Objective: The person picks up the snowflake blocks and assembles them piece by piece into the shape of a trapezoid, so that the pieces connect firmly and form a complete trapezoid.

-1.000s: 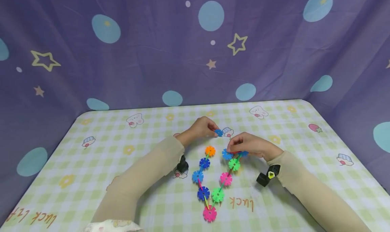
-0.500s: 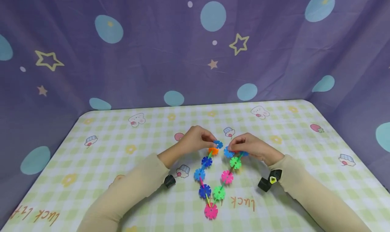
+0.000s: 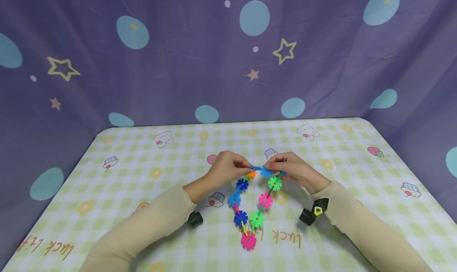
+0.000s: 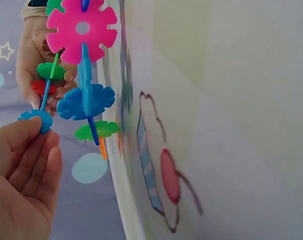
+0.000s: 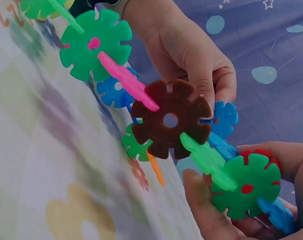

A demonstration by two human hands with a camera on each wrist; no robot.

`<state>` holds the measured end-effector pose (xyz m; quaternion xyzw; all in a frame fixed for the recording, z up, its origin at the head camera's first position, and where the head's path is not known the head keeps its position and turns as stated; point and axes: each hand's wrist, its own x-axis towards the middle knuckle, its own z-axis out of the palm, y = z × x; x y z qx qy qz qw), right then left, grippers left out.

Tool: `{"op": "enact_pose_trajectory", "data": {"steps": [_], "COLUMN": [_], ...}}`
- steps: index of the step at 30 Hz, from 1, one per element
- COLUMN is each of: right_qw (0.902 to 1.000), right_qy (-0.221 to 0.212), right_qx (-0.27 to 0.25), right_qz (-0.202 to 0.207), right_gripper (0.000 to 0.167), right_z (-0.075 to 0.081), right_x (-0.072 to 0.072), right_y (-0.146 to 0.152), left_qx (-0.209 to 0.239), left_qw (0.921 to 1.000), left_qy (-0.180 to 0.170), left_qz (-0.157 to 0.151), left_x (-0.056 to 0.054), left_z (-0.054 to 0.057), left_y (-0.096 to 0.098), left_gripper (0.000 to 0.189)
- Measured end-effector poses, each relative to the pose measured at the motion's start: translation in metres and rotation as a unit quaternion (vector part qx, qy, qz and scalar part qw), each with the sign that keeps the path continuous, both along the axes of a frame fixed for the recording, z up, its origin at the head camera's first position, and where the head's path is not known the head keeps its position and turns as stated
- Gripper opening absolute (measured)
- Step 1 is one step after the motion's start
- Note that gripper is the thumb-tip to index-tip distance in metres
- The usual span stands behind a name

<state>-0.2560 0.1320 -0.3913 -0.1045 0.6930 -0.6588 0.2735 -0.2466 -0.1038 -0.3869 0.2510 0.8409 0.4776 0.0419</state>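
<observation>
A chain of colourful notched plastic discs lies in a V on the table, a pink disc [image 3: 248,240] at its near point. My left hand [image 3: 228,168] pinches a light blue disc [image 4: 36,121] between thumb and fingers, just above the orange disc [image 3: 252,175] at the chain's left end. Opposite, my right hand [image 3: 294,168] grips the other end, with a red disc [image 5: 259,156], a green disc [image 5: 246,182] and blue ones at its fingers. The left hand's disc meets the edge of a blue disc [image 3: 266,171] at the right fingertips.
A green and white checked tablecloth [image 3: 171,232] with printed cartoons covers the table. Behind it hangs a purple curtain [image 3: 171,73] with stars and blue ovals. Black wrist cameras sit under both sleeves, one small black block [image 3: 307,216] by the right wrist.
My left hand has come nearer and toward the right hand, bringing its blue disc up against the one there. The right hand keeps its grip and has barely shifted.
</observation>
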Motion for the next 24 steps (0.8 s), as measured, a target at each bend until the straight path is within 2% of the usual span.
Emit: {"op": "enact_pose_trajectory", "data": {"steps": [3,9,16,21,24], "right_qw": [0.9999,0.9989,0.9976,0.9956,0.9944], "right_qy": [-0.008,-0.016,-0.005,0.041,0.075], "right_qx": [-0.012,-0.034,-0.039,-0.01,0.01], "right_qz": [-0.009,-0.027,-0.057,-0.084,-0.074], "right_gripper": [0.014,0.018,0.015,0.011,0.016], "right_z": [0.0002,0.0008,0.0042,0.0029,0.0025], "right_x": [0.0,0.0005,0.0031,0.0024,0.001], "right_y": [-0.0003,-0.0024,-0.0054,-0.0056,-0.0044], "left_qx": [0.0,0.019,0.028,0.013,0.009], "left_qw": [1.0,0.9996,0.9955,0.9926,0.9924], "left_qy": [-0.002,0.007,0.077,0.108,0.112], "left_qz": [0.0,-0.021,-0.048,-0.054,-0.052], "left_x": [-0.0011,-0.0034,-0.003,-0.001,0.0001], "left_z": [-0.0023,-0.0053,-0.005,-0.005,-0.0058], "left_y": [0.0003,0.003,0.0041,0.0045,0.005], "left_gripper": [0.004,0.004,0.004,0.004,0.004]}}
